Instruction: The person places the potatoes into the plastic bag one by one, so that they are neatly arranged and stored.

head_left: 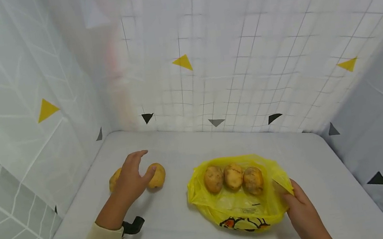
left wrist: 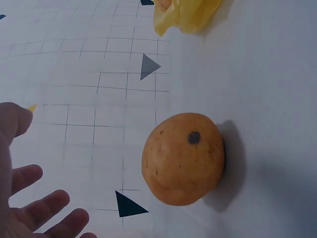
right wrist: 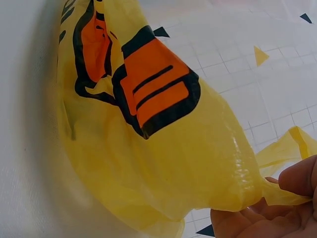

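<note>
A yellow plastic bag (head_left: pixel 202 208) lies spread with its mouth upward, in the head view. Inside it are three potatoes, a left one (head_left: pixel 214 179), a middle one (head_left: pixel 233 176) and a right one (head_left: pixel 253 181). My right hand (head_left: pixel 305 211) pinches the bag's right edge between thumb and fingers, as the right wrist view also shows. Over on the left, my left hand (head_left: pixel 131 184) hovers with spread fingers between a potato (head_left: pixel 157 176) and another potato (head_left: pixel 114 179) partly hidden behind it. The left wrist view shows one potato (left wrist: pixel 183 158) with a dark spot, apart from the fingers.
A white-covered table (head_left: pixel 176 233) carries everything. Pale sheets with grid lines form a back wall (head_left: pixel 228 67) and side walls, marked with yellow, black and grey triangles. A black wrist device (head_left: pixel 133 225) sits by the left cuff.
</note>
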A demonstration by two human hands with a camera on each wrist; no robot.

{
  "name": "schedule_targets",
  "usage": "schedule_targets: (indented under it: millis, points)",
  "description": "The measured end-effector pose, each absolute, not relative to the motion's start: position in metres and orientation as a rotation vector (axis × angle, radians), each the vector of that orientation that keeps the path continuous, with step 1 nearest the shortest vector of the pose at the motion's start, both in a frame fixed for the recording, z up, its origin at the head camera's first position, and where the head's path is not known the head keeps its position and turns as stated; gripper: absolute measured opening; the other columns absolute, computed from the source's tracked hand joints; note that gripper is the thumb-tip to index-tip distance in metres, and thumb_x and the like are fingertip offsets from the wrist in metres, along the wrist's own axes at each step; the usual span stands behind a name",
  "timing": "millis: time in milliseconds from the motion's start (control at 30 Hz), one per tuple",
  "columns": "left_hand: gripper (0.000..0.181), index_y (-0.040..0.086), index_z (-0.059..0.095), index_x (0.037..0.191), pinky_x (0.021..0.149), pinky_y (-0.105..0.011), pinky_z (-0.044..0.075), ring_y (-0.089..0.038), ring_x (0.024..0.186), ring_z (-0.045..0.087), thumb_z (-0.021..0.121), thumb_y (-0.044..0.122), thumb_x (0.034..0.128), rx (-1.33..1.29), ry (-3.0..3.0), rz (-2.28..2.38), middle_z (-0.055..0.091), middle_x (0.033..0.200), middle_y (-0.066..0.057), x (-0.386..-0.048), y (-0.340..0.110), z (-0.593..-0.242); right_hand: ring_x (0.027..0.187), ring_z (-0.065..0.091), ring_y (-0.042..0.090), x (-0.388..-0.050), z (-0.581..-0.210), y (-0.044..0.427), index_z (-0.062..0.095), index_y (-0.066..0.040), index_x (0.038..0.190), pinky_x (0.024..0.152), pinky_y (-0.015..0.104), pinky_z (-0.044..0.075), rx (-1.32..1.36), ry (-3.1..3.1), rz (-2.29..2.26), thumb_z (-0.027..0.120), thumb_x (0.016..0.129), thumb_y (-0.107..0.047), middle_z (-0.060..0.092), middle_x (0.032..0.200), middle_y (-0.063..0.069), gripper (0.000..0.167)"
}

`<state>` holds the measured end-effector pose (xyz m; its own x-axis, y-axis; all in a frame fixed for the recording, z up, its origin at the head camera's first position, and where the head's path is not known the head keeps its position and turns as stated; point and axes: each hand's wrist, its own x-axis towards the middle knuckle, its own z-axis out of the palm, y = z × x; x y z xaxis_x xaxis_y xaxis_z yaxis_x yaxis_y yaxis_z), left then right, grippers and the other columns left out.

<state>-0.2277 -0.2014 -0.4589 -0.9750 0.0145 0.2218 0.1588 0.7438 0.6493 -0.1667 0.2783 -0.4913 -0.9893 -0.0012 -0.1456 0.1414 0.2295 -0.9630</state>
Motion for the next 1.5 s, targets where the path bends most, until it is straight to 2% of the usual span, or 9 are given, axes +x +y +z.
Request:
schedule_targets:
  millis: [633, 767, 1033, 1167, 1267, 1400, 1500]
  points:
    - [0.066, 0.005, 0.047, 0.153, 0.109, -0.073, 0.037, -0.054, 0.142, 0.039, 0.069, 0.038, 0.1003, 0.104, -2.781, -0.921, 0.041, 0.157, -0.028, -0.236, -0.257, -0.486, 0.154, 0.027, 0.028, -0.167, -0.491, 0.279, 0.015, -0.024, 0.168, 0.096, 0.011, 0.044, 0.132, 2.389, -1.848, 0.024, 0.116, -0.027, 0.018, 0.171, 0.005, 0.053]
    - [0.071, 0.005, 0.045, 0.154, 0.106, -0.076, 0.036, -0.058, 0.140, 0.037, 0.071, 0.040, 0.0975, 0.190, -2.795, -0.914, 0.038, 0.158, -0.029, -0.236, -0.264, -0.493, 0.154, 0.027, 0.027, -0.167, -0.490, 0.278, 0.015, -0.024, 0.168, 0.097, 0.011, 0.044, 0.145, 2.388, -1.844, 0.025, 0.116, -0.027, 0.017, 0.172, 0.005, 0.053]
    - [0.082, 0.006, 0.039, 0.157, 0.107, -0.073, 0.039, -0.060, 0.141, 0.029, 0.076, 0.042, 0.0937, 0.249, -2.807, -1.049, 0.028, 0.161, -0.030, -0.241, -0.272, -0.506, 0.150, 0.031, 0.025, -0.164, -0.490, 0.278, 0.017, -0.024, 0.167, 0.093, 0.008, 0.044, 0.126, 2.401, -1.863, 0.025, 0.116, -0.028, 0.020, 0.169, 0.006, 0.052]
    - [0.085, 0.005, 0.038, 0.157, 0.105, -0.071, 0.041, -0.060, 0.139, 0.031, 0.079, 0.040, 0.0913, 0.244, -2.809, -1.070, 0.028, 0.160, -0.031, -0.242, -0.273, -0.511, 0.149, 0.030, 0.025, -0.164, -0.491, 0.279, 0.017, -0.024, 0.167, 0.094, 0.008, 0.044, 0.107, 2.402, -1.869, 0.025, 0.116, -0.029, 0.020, 0.169, 0.006, 0.052]
    - [0.084, 0.004, 0.039, 0.157, 0.099, -0.068, 0.045, -0.058, 0.135, 0.036, 0.080, 0.036, 0.0903, 0.232, -2.821, -1.071, 0.031, 0.158, -0.031, -0.241, -0.274, -0.514, 0.150, 0.030, 0.025, -0.164, -0.491, 0.279, 0.016, -0.023, 0.167, 0.094, 0.008, 0.044, 0.114, 2.400, -1.862, 0.024, 0.116, -0.029, 0.020, 0.169, 0.006, 0.052]
    - [0.078, 0.002, 0.043, 0.154, 0.094, -0.063, 0.047, -0.054, 0.130, 0.042, 0.079, 0.029, 0.0901, 0.208, -2.831, -1.058, 0.035, 0.155, -0.032, -0.241, -0.275, -0.518, 0.151, 0.030, 0.026, -0.164, -0.491, 0.278, 0.016, -0.024, 0.167, 0.095, 0.010, 0.044, 0.127, 2.405, -1.849, 0.024, 0.116, -0.028, 0.020, 0.169, 0.005, 0.052]
    - [0.072, 0.000, 0.045, 0.152, 0.097, -0.064, 0.046, -0.052, 0.130, 0.045, 0.077, 0.022, 0.0907, 0.183, -2.832, -1.042, 0.036, 0.153, -0.033, -0.241, -0.277, -0.522, 0.152, 0.029, 0.026, -0.164, -0.491, 0.277, 0.016, -0.024, 0.168, 0.096, 0.010, 0.044, 0.127, 2.411, -1.843, 0.024, 0.116, -0.027, 0.020, 0.169, 0.005, 0.052]
